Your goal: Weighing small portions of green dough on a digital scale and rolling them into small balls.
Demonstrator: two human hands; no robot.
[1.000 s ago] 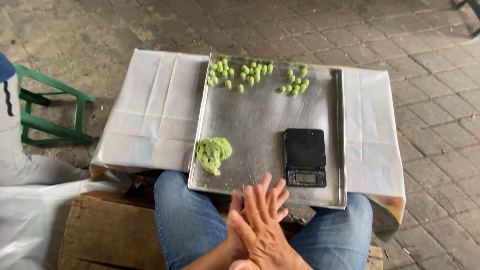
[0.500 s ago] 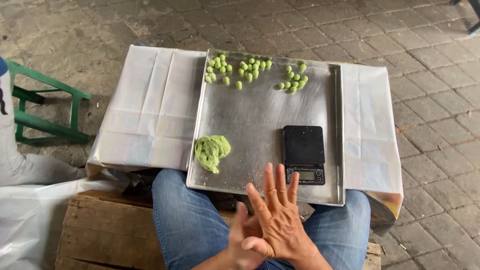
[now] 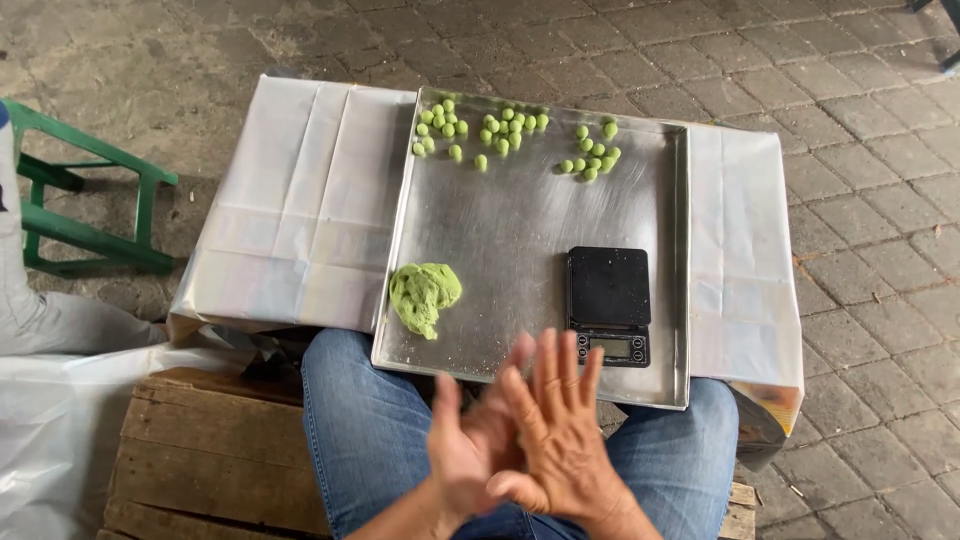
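My left hand (image 3: 462, 452) and my right hand (image 3: 560, 430) are pressed palm to palm above my lap, fingers stretched out and spread. The right hand lies on top with its back toward me. Anything between the palms is hidden. Just beyond the fingertips a metal tray (image 3: 520, 235) rests on a small covered table. On its near left lies a lump of green dough (image 3: 424, 295). A small black digital scale (image 3: 609, 303) stands at its near right. Several small green dough balls (image 3: 487, 128) are scattered along the far edge.
A white sheet (image 3: 300, 210) covers the table under the tray. I sit in blue jeans (image 3: 370, 420) on a wooden crate (image 3: 200, 460). A green stool (image 3: 85, 200) stands at the left, with white plastic (image 3: 50, 420) beside it. The ground is grey paving.
My palms have slid against each other: the right hand has shifted to the right over the left, which now shows more on the left. The tray's contents have not moved.
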